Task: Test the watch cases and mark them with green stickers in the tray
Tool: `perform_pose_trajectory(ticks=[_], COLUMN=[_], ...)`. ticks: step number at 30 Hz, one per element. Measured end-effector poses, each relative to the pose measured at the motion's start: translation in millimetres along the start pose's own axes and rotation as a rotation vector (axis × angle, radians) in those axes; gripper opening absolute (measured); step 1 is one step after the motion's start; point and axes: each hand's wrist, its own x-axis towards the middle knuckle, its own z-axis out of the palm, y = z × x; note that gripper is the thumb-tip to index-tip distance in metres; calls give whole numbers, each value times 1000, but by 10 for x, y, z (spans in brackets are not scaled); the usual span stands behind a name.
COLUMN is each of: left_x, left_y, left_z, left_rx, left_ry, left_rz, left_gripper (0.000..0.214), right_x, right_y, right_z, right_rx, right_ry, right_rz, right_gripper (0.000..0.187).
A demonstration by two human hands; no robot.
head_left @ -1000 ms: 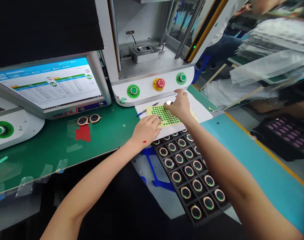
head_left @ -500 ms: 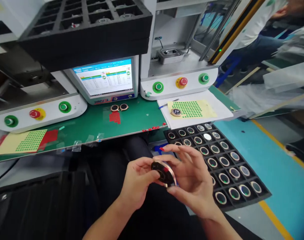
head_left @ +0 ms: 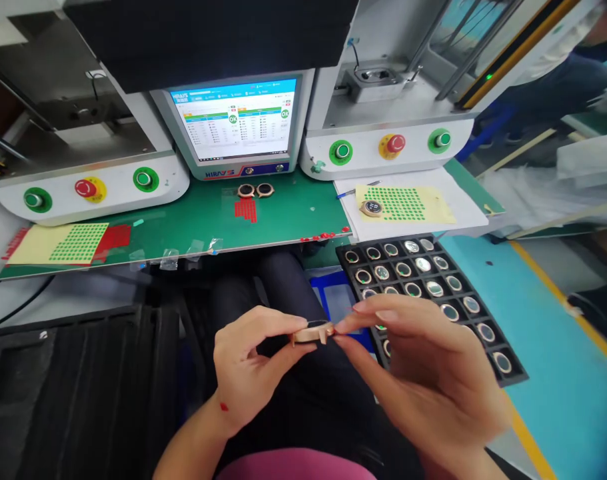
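Observation:
A gold-rimmed round watch case is held edge-on above my lap. My left hand pinches it between thumb and fingers on its left side. At the case's right edge, the thumb and index finger of my right hand close on a small knob that looks like the crown. A small red sticker lies on my left wrist. The case's flat faces are mostly hidden by the angle and my fingers.
A black tray of watch cases stands at right. On the green bench lie two watch cases, red stickers, and a green-dot sheet with another watch. Behind are a monitor and button panels.
The watch case has turned from showing its dark face to edge-on. My right fingers have closed on its edge. Red that was at my right fingertip is gone; a red sticker shows on my left wrist.

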Motion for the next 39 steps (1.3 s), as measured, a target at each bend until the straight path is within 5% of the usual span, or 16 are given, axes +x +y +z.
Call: perform_pose_trajectory(ticks=[9, 23, 32, 39], left_x=[83, 80, 83, 165], left_y=[15, -38, -65, -7], left_z=[-117, -121, -111, 131], left_rx=[34, 43, 64, 276], left_ry=[-148, -119, -109, -20], left_rz=[129, 113, 123, 201], left_gripper=[25, 27, 28, 21], right_x=[158, 81, 135, 111], right_y=[19, 64, 106, 175], right_z=[-177, -63, -111, -69], right_rx=[10, -70, -56, 21], right_ry=[-321, -131, -209, -11], right_rz=[51, -57, -68, -8], right_gripper=[44, 69, 64, 63])
